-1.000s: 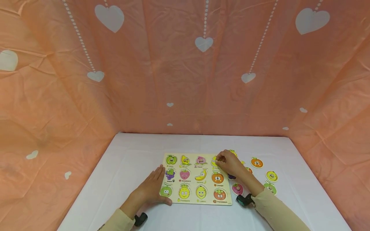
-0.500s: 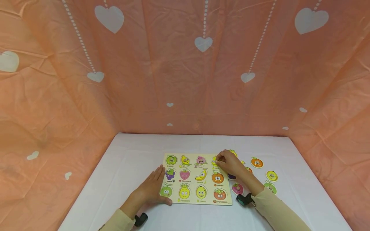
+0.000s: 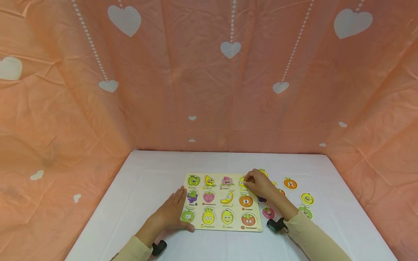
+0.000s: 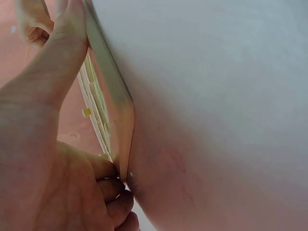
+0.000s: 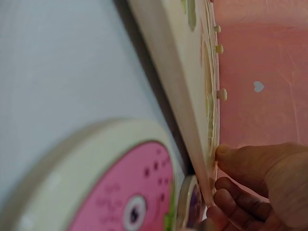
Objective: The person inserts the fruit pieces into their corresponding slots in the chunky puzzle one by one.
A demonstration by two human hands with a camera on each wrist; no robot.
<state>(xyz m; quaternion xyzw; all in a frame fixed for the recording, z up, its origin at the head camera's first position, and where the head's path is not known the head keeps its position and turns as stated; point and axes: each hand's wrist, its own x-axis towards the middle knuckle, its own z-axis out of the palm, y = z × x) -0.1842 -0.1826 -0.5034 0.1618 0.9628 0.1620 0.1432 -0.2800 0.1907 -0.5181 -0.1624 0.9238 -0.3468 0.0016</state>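
Note:
A pale fruit puzzle board (image 3: 217, 214) lies on the white table, printed with rows of smiling fruits. My left hand (image 3: 169, 212) braces its near left corner, fingers extended along the left side and thumb at the front edge. In the left wrist view the thumb (image 4: 62, 53) lies against the board's edge. At the far right corner my right hand (image 3: 261, 185) pinches a yellow fruit puzzle piece (image 3: 241, 182), partly covered by the fingers, at its slot. Knobs (image 5: 222, 94) rise from the far row, where green apple (image 3: 193, 181), yellow (image 3: 209, 181) and pink peach (image 3: 226, 181) pieces sit.
Loose pieces lie right of the board: pink (image 3: 268, 213), purple (image 3: 262, 199), orange (image 3: 290, 183), yellow round (image 3: 307, 199) and green (image 3: 305, 212). More are partly hidden behind the right hand and forearm. Peach-coloured cloth (image 3: 209, 101) with hearts surrounds the table.

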